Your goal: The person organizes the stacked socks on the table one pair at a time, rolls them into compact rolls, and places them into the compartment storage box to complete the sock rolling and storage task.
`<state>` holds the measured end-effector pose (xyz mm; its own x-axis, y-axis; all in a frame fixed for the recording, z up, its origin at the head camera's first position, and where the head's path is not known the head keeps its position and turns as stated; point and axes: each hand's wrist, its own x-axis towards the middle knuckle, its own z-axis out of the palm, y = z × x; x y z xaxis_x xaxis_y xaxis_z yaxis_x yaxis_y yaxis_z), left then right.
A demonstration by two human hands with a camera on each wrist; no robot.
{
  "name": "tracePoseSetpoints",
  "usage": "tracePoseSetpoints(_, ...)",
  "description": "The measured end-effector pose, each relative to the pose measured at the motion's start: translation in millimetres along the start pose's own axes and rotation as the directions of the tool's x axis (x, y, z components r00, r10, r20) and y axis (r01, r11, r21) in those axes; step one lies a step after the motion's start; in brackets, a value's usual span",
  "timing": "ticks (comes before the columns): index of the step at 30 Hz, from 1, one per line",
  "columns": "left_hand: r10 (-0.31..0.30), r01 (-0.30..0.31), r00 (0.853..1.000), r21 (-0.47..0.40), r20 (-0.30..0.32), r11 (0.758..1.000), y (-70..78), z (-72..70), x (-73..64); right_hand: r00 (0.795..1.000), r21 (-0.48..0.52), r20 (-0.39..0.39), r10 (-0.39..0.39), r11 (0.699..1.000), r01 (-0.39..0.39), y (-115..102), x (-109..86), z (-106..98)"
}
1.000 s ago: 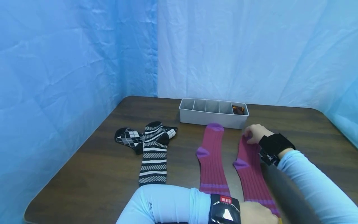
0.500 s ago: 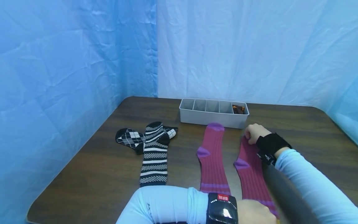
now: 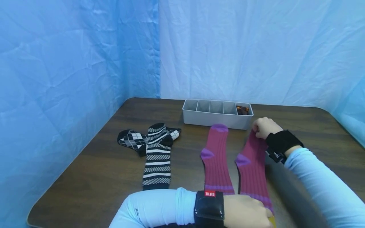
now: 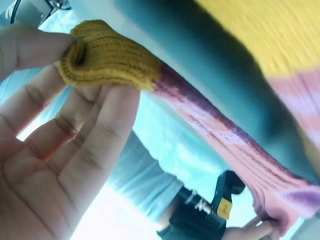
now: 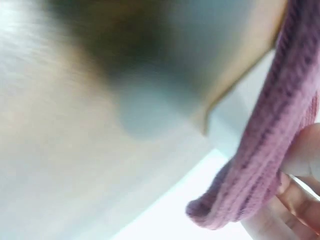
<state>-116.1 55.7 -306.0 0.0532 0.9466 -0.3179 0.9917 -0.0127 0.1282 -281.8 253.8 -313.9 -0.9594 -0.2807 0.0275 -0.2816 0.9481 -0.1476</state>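
Note:
A magenta ribbed sock (image 3: 253,172) with a purple heel is stretched lengthwise between my hands, apparently lifted off the table. My right hand (image 3: 266,127) pinches its toe end between thumb and fingers. At the near end my left hand (image 3: 248,209) pinches the mustard-yellow cuff (image 4: 115,62), which shows clearly in the left wrist view. The matching magenta sock (image 3: 217,164) lies flat just to the left, toe pointing away, its cuff end hidden behind my left forearm. In the right wrist view the held sock (image 5: 265,135) hangs beside my right fingers.
A grey divided box (image 3: 215,118) stands at the back, a dark brown and orange item (image 3: 242,110) in its rightmost compartment. Left of centre, a black-and-white striped sock (image 3: 156,158) lies across argyle socks (image 3: 132,140). Blue sheeting (image 3: 85,63) encloses the table (image 3: 94,177).
The right-hand magenta sock has risen and swung slightly left. My right hand has moved a little away from me, and my left hand has shifted left with the cuff.

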Motion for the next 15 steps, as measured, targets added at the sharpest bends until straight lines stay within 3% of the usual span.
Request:
tracePoseSetpoints(5,-0.034,0.038,0.996,0.046,-0.082,0.998,2.3,-2.7,-21.0,0.992,0.004,-0.109,-0.063,0.998,0.063,-16,6.9,-16)
tracePoseSetpoints(10,-0.097,0.118,0.979,0.111,-0.179,0.987,8.0,-6.1,-50.3,0.973,0.026,-0.195,-0.12,0.992,0.127,-38,16.3,-28)
tracePoseSetpoints(15,-0.146,0.165,0.975,0.104,-0.17,0.981,10.7,2.1,-63.9,0.963,0.004,-0.218,-0.158,0.987,0.163,-59,30.0,-28)
